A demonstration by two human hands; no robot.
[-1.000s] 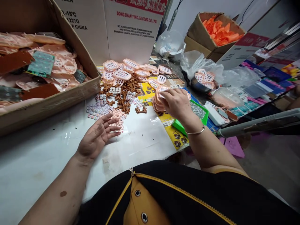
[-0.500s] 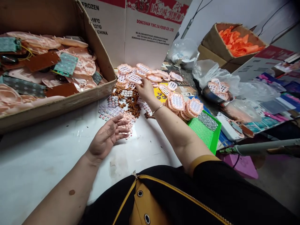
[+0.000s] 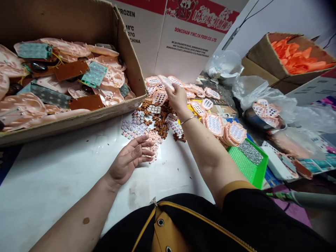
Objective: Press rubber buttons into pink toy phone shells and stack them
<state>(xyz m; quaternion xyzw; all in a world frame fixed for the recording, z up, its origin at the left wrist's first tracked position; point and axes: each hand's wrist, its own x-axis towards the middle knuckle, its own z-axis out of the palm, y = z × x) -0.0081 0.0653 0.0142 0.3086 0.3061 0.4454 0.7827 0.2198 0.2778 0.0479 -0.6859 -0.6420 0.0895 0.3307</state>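
My right hand [image 3: 179, 98] grips a pink plastic panel with a white face [image 3: 166, 83], raised and tilted at the edge of a heap of similar panels [image 3: 160, 97]. Below that wrist lie small brown pieces [image 3: 160, 122] and white keypad pieces [image 3: 175, 124]. My left hand [image 3: 131, 159] hovers palm inward over the white table [image 3: 78, 168], fingers apart, with nothing in it. Its fingertips are close to a pile of small pink pieces [image 3: 153, 141] and pale button pieces [image 3: 133, 128]. Stacked pink frames [image 3: 214, 124] stand right of my right forearm.
At left, a cardboard box [image 3: 126, 108] holds pink shells with circuit boards. A green tray [image 3: 244, 164] with small metal screws lies at right. Behind it are a metal bowl of panels [image 3: 265, 113], plastic bags and a box of orange parts [image 3: 296, 56]. A printed carton [image 3: 181, 49] stands behind.
My right hand has closed on a pink panel and lifted it off the heap. My left hand stays open near the small pieces. The view has shifted left.
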